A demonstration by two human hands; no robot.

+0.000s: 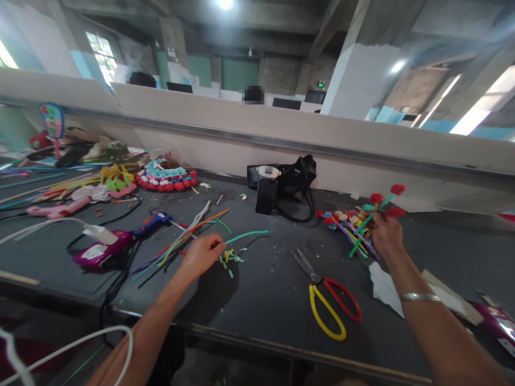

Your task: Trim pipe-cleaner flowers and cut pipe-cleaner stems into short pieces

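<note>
My left hand (203,253) pinches one end of a teal pipe cleaner (247,234) that lies on the dark table (257,289). Small green and yellow offcuts (230,260) are scattered just right of it. My right hand (386,236) is closed round a bunch of pipe-cleaner flowers (364,217) with red pompom heads and green stems, held just above the table at the right. A silver bangle (419,296) is on that wrist. Scissors (326,297) with one yellow and one red handle lie between my two hands, blades toward the far side.
A loose bundle of coloured pipe cleaners (183,236) lies left of my left hand. Glue guns (102,252) with cables sit at the left. A round pompom piece (164,177), a black bag (295,179) and a small black box (266,195) stand by the back wall. White paper (384,289) lies right.
</note>
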